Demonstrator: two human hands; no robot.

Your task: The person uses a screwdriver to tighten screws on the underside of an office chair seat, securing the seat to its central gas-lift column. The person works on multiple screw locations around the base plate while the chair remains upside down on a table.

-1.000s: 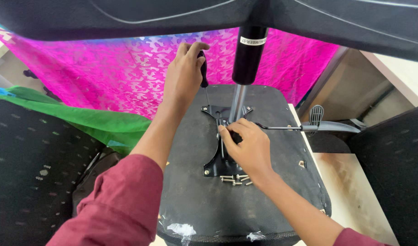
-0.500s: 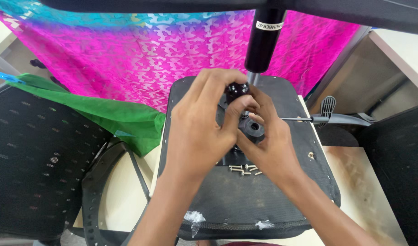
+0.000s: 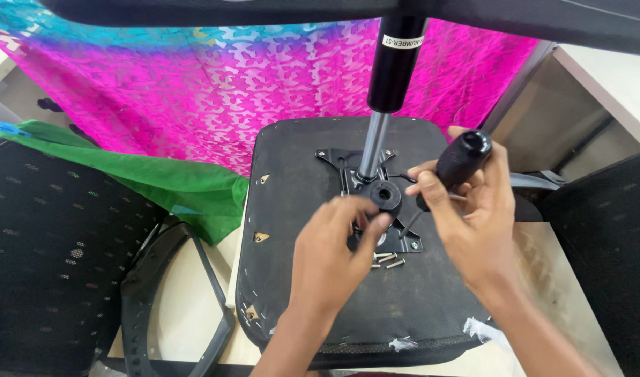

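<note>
An upturned black chair seat (image 3: 299, 209) lies in front of me with a black metal mounting plate (image 3: 407, 241) bolted at its middle. A gas lift cylinder (image 3: 393, 70) stands upright from the plate. My left hand (image 3: 334, 251) grips a round black knob (image 3: 385, 194) beside the plate. My right hand (image 3: 466, 209) holds a black cylindrical handle (image 3: 461, 159) tilted up to the right. A few loose screws (image 3: 388, 260) lie on the seat just below the plate.
A pink and blue patterned cloth (image 3: 215, 91) hangs behind the seat, with a green cloth (image 3: 166, 181) at the left. Black mesh chair parts (image 3: 48, 244) lie left and right (image 3: 606, 244). A black armrest frame (image 3: 166, 300) rests on the pale table.
My hands have drawn apart from over the plate. The right hand has lifted away to the right with the black handle, and the left stays on the round knob.
</note>
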